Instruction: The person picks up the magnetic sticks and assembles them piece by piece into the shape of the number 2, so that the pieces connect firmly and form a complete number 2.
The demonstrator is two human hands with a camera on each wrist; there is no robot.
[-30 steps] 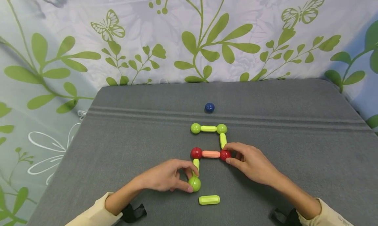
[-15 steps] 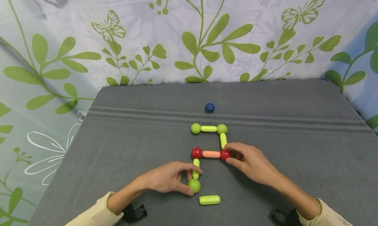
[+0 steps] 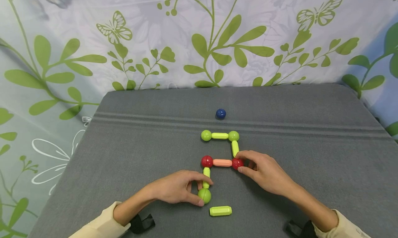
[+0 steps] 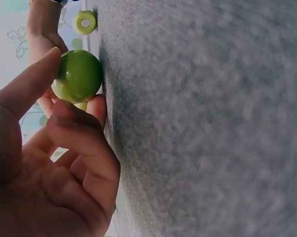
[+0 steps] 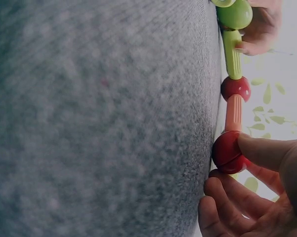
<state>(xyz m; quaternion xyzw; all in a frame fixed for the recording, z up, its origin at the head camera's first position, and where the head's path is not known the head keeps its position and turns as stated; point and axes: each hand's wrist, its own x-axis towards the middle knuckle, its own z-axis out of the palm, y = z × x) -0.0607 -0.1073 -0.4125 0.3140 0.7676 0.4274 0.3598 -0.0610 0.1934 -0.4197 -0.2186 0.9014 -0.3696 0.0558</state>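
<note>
Ball-and-rod pieces, seemingly a magnetic building set, form a zigzag on the grey surface. My left hand (image 3: pixel 175 188) holds the nearest green ball (image 3: pixel 204 196) between thumb and fingers, its index finger lying over the yellow-green rod (image 3: pixel 206 174). That rod runs up to a red ball (image 3: pixel 206 161), and an orange rod (image 3: pixel 222 162) links this to a second red ball (image 5: pixel 229 152). My right hand (image 3: pixel 267 172) pinches that second red ball. From there another yellow-green rod (image 3: pixel 235 148) leads to a far green ball (image 3: pixel 234 135), then a rod (image 3: pixel 220 135) and another green ball (image 3: pixel 206 135).
One loose yellow-green rod (image 3: pixel 220 210) lies just in front of the chain, near my left hand. Beyond the chain sits a blue ball (image 3: pixel 220 113) by itself. A leaf-patterned cloth (image 3: pixel 140 34) hangs behind the grey table (image 3: pixel 140 137).
My left index finger has straightened over the rod, and the near green ball has shifted slightly toward me, showing its joint with the rod. My right hand has stayed put.
</note>
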